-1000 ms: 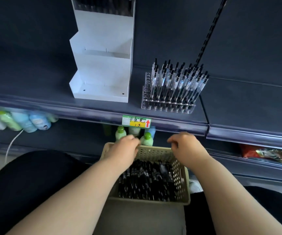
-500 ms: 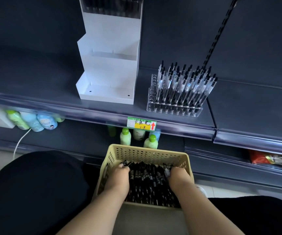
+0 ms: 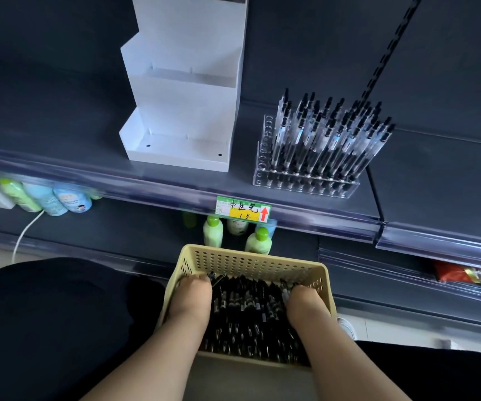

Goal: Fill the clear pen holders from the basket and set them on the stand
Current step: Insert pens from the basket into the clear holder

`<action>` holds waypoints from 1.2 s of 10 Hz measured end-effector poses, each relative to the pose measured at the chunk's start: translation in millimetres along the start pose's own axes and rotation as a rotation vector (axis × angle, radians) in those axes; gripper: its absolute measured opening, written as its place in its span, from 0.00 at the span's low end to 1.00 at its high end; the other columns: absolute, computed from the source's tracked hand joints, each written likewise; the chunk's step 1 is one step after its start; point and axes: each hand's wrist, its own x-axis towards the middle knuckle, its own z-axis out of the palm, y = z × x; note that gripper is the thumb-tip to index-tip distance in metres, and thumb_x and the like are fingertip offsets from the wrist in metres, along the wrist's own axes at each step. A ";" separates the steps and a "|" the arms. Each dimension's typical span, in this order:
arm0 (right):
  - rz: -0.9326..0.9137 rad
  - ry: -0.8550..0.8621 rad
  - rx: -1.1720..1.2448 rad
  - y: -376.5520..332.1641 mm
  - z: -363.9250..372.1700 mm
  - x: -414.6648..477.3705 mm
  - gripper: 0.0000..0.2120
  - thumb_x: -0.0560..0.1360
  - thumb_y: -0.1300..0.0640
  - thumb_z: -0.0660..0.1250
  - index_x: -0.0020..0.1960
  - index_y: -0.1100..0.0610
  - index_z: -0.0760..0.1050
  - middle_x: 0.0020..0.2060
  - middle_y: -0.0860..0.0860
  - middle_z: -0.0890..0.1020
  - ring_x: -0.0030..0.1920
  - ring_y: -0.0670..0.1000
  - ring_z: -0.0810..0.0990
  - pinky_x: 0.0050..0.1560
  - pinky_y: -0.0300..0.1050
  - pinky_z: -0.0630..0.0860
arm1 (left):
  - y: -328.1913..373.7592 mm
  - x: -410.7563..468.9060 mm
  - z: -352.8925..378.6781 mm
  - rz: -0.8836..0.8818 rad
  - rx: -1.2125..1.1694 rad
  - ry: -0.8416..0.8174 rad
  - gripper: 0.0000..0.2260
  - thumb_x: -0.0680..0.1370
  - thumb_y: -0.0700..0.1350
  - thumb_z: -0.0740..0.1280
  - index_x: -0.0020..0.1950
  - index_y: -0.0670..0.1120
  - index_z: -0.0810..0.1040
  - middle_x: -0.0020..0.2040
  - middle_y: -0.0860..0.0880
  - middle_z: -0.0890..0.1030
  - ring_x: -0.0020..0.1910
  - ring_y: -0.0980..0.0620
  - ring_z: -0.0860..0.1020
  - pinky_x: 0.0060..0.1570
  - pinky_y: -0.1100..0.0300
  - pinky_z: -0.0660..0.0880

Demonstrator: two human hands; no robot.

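Both hands, the left hand point(image 3: 192, 298) and right hand point(image 3: 306, 306), are digging into black pens point(image 3: 248, 311) inside the beige perforated plastic basket point(image 3: 251, 263) (fingers buried, grip unclear); beyond them, the clear pen-filled holder point(image 3: 306, 180) is standing on the shelf point(image 3: 407, 180).

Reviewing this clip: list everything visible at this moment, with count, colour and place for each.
Basket: one, beige, perforated, on the lap, below the shelf edge.
Pens in basket: many, black, loose pile; number unclear.
Clear pen holder: one, transparent, on the shelf, right of the stand, mostly filled; leftmost holes empty.
Pens in holder: many, clear with black caps, upright, leaning right.
Stand: one, white, tiered, on the shelf; lower two tiers empty.
Price label: one, green and yellow with red arrow, on the shelf edge.
Bottles: several, green and blue, on the lower shelf.
Cable: one, white, lower left.
Packet: red, lower right shelf.
Left hand: in the basket, on the pens.
Right hand: in the basket, on the pens.
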 end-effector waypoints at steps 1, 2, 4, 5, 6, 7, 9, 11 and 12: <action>-0.039 -0.017 -0.058 -2.0 -2.2 -4.7 0.14 0.79 0.60 0.54 0.61 0.60 0.73 0.59 0.57 0.77 0.59 0.57 0.75 0.47 0.42 0.69 | 1.0 4.8 -1.8 0.078 0.157 -0.016 0.18 0.74 0.30 0.55 0.62 0.41 0.72 0.58 0.42 0.77 0.58 0.44 0.76 0.55 0.54 0.73; -0.040 -0.098 -0.169 -5.3 -10.1 -6.7 0.15 0.79 0.60 0.55 0.63 0.62 0.71 0.60 0.58 0.76 0.60 0.57 0.75 0.54 0.46 0.72 | 4.3 5.4 -2.9 0.099 0.218 0.012 0.18 0.75 0.30 0.56 0.62 0.43 0.73 0.58 0.43 0.78 0.57 0.45 0.77 0.54 0.55 0.73; -0.124 -0.023 -0.181 0.8 -32.9 -13.5 0.16 0.78 0.57 0.57 0.64 0.61 0.70 0.60 0.59 0.75 0.60 0.58 0.75 0.54 0.46 0.72 | 10.3 -0.8 -12.8 0.094 0.006 0.007 0.13 0.77 0.37 0.61 0.60 0.46 0.75 0.58 0.45 0.76 0.57 0.46 0.76 0.55 0.56 0.73; -0.150 0.004 -0.122 9.7 -40.4 -21.0 0.17 0.77 0.52 0.61 0.63 0.60 0.69 0.56 0.58 0.78 0.55 0.57 0.77 0.49 0.45 0.72 | 11.3 -10.2 -18.4 0.168 -0.220 0.044 0.08 0.74 0.40 0.63 0.51 0.48 0.77 0.52 0.46 0.76 0.50 0.46 0.76 0.47 0.59 0.72; -0.185 0.045 0.026 13.5 -48.3 -34.5 0.17 0.75 0.52 0.63 0.60 0.58 0.68 0.50 0.55 0.78 0.47 0.55 0.76 0.42 0.42 0.70 | 11.1 -20.6 -22.7 0.252 -0.388 0.075 0.09 0.73 0.39 0.65 0.50 0.49 0.78 0.50 0.50 0.77 0.45 0.52 0.76 0.45 0.63 0.71; -0.210 0.122 0.178 12.2 -55.7 -47.8 0.13 0.75 0.53 0.60 0.57 0.58 0.69 0.45 0.54 0.76 0.43 0.55 0.77 0.41 0.43 0.71 | 14.6 -32.5 -32.5 0.326 -0.486 0.125 0.08 0.74 0.42 0.67 0.53 0.50 0.77 0.49 0.54 0.76 0.42 0.58 0.75 0.43 0.69 0.69; -0.327 0.282 0.446 5.3 -86.9 -77.3 0.09 0.78 0.50 0.58 0.45 0.55 0.71 0.35 0.52 0.80 0.30 0.47 0.77 0.23 0.33 0.66 | 22.7 -55.9 -78.2 0.472 -0.739 0.252 0.04 0.75 0.45 0.68 0.46 0.55 0.76 0.41 0.59 0.80 0.40 0.64 0.78 0.40 0.75 0.72; -0.516 0.531 0.695 -11.0 -129.8 -106.9 0.08 0.75 0.54 0.66 0.47 0.47 0.67 0.38 0.47 0.80 0.38 0.48 0.82 0.37 0.44 0.78 | 27.9 -58.7 -125.4 0.495 -0.946 0.317 0.07 0.74 0.42 0.69 0.49 0.54 0.76 0.44 0.57 0.81 0.42 0.66 0.78 0.41 0.75 0.73; -0.615 0.559 0.867 -20.1 -144.1 -121.5 0.13 0.75 0.58 0.66 0.47 0.42 0.66 0.38 0.49 0.81 0.34 0.43 0.82 0.33 0.38 0.77 | 32.3 -53.5 -144.4 0.525 -0.989 0.334 0.12 0.74 0.43 0.70 0.55 0.52 0.75 0.45 0.57 0.81 0.43 0.64 0.79 0.44 0.72 0.73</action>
